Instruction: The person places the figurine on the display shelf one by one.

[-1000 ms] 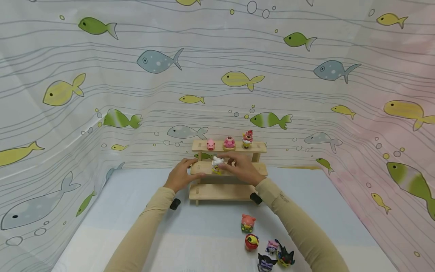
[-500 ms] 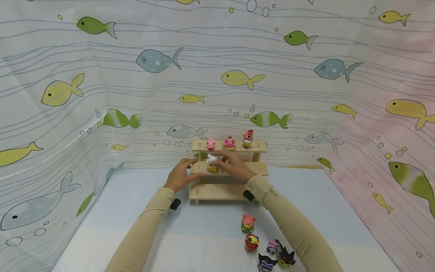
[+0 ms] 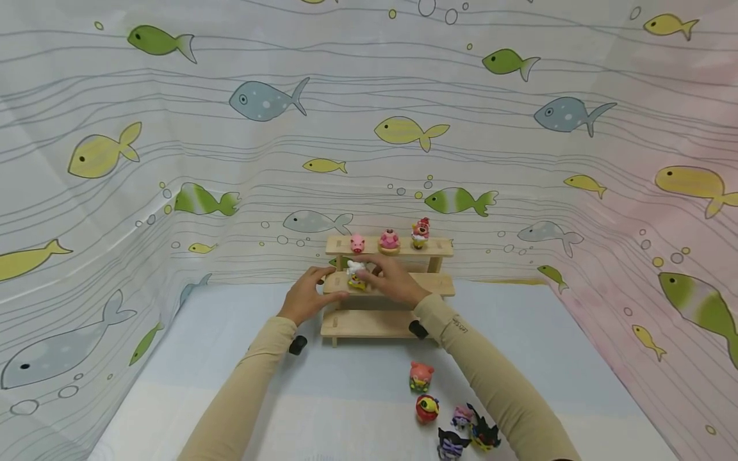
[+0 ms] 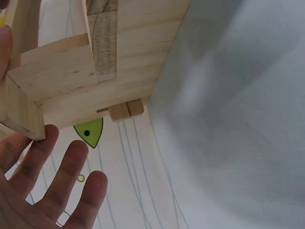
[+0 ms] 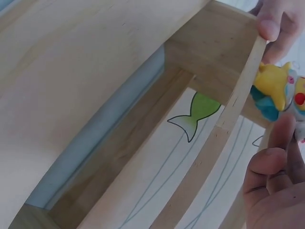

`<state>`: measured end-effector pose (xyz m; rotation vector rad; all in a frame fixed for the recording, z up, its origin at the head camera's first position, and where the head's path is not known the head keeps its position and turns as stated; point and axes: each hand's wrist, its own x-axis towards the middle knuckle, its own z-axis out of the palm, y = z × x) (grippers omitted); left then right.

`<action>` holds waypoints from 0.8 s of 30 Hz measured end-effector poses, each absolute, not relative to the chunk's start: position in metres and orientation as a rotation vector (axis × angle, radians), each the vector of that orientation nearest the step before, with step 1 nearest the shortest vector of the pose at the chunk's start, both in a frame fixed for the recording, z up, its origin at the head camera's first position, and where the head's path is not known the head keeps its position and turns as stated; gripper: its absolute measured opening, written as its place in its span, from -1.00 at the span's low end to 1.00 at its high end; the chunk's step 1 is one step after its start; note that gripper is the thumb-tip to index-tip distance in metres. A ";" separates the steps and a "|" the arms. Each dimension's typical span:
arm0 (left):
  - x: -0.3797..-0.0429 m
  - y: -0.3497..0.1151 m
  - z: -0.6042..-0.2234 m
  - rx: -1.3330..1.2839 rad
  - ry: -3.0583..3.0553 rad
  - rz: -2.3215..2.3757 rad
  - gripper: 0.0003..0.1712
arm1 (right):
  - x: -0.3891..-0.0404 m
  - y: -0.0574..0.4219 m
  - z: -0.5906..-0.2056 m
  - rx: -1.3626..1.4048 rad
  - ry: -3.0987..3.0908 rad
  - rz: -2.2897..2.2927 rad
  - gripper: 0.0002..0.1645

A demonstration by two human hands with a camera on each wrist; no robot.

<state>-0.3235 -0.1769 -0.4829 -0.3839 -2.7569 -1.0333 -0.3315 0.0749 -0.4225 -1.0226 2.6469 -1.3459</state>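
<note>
A three-tier wooden display shelf [image 3: 375,323] stands at the back of the table. My left hand [image 3: 302,298] holds the left end of its middle tier, thumb at the front edge; in the left wrist view its other fingers [image 4: 71,162] spread beside the board's end. My right hand [image 3: 400,282] pinches a small figurine [image 3: 355,267] with a white top and yellow lower part, near the left of the middle tier. The right wrist view shows the figurine's yellow and teal parts [image 5: 274,86] close to the board edge; whether its base touches the board I cannot tell.
On the top tier stand a pink pig figurine [image 3: 357,243], a pink round one [image 3: 389,241] and a red-hatted one [image 3: 421,234]. Several more lie on the table at front right, among them a coral figurine [image 3: 421,378], a red one [image 3: 426,408] and a black one [image 3: 484,435].
My right hand has moved left along the middle tier with the white-topped figurine, most of it in the first half second. The left hand has stayed at the shelf's left end.
</note>
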 end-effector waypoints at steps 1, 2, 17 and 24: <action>-0.324 -0.177 -0.483 -0.380 -2.760 -1.029 0.03 | -0.331 0.075 -0.422 -1.017 2.642 -1.347 -0.47; -0.324 -0.177 -0.483 -0.377 -2.763 -1.029 0.03 | -0.331 0.075 -0.422 -1.012 2.642 -1.346 -0.47; -0.325 -0.175 -0.483 -0.380 -2.769 -1.027 0.01 | -0.324 0.080 -0.414 -1.008 2.721 -1.307 -0.36; -0.323 -0.175 -0.480 -0.387 -2.766 -1.023 0.00 | -0.307 0.088 -0.401 -1.129 2.756 -1.364 -0.45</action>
